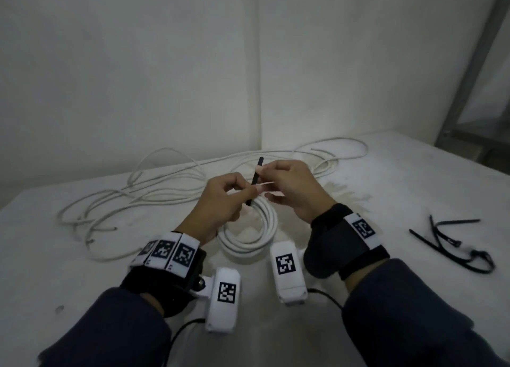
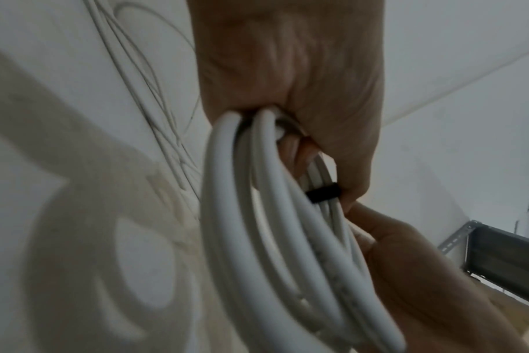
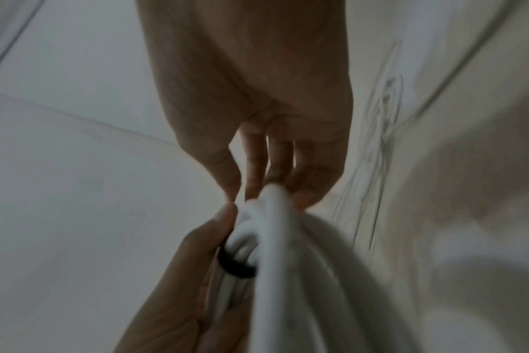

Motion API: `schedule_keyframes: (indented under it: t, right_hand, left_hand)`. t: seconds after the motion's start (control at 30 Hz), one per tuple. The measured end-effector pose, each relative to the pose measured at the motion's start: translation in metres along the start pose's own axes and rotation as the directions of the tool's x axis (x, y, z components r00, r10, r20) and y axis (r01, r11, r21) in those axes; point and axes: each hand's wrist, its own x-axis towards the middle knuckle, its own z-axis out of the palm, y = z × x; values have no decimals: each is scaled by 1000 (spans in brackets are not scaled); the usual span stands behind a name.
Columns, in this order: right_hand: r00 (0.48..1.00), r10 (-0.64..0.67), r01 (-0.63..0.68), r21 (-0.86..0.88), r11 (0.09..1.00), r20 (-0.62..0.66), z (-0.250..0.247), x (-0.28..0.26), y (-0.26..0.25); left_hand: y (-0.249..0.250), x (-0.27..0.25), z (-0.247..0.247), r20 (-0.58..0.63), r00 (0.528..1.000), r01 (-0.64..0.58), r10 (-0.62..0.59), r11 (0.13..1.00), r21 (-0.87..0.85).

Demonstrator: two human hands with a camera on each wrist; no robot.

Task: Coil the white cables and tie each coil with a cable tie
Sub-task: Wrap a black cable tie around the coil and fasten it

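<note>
Loose white round cables [image 1: 132,201] lie uncoiled on the white table [image 1: 386,256], left and rear. Centre: left hand [image 1: 220,201] grips the coiled white cable bundle [image 1: 248,239]; right hand [image 1: 292,184] pinches the black plastic cable tie [image 1: 255,179] looped round it, apparently being tightened. Spare black ties [image 1: 452,242] lie right.

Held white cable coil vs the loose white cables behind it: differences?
The white cable coil is wound into tight round loops; the loose white cables sprawl in open tangles. A black cable tie circles the coil, gripped by both hands; the loose cables lie untouched, untied. Both are white, round-jacketed.
</note>
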Motion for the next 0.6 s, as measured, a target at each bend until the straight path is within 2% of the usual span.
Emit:
schedule_keyframes:
  t: [0.13,0.2,0.3,0.4,0.47,0.53,0.6]
  right_hand:
    - [976,137,-89,-260,961,169,-48,2,-6]
    - [977,122,-64,-300,952,178,-70,3,-4]
    - [999,39,-26,-316,949,35,-102,11,-2]
    - [986,76,-108,-219,970,-150,-143,26,3]
    - [922,121,-172,-109,979,-367,-179,41,10]
    - [804,195,-206,45,977,-562,-216,57,19]
    - [690,270,-220,161,962,-671,-246,73,32]
  left_hand:
    - [-1,35,36,-60,997,30,-39,989,-142]
    - [-2,52,59,-80,995,49,-66,980,-192]
    - [-4,76,98,-73,996,45,-55,990,-135]
    - [-11,100,123,50,996,60,-68,988,143]
    - [-21,116,125,145,987,21,-76,937,348]
    - [-31,128,120,218,969,-19,-121,836,549]
    - [-40,138,115,295,927,-49,-233,703,709]
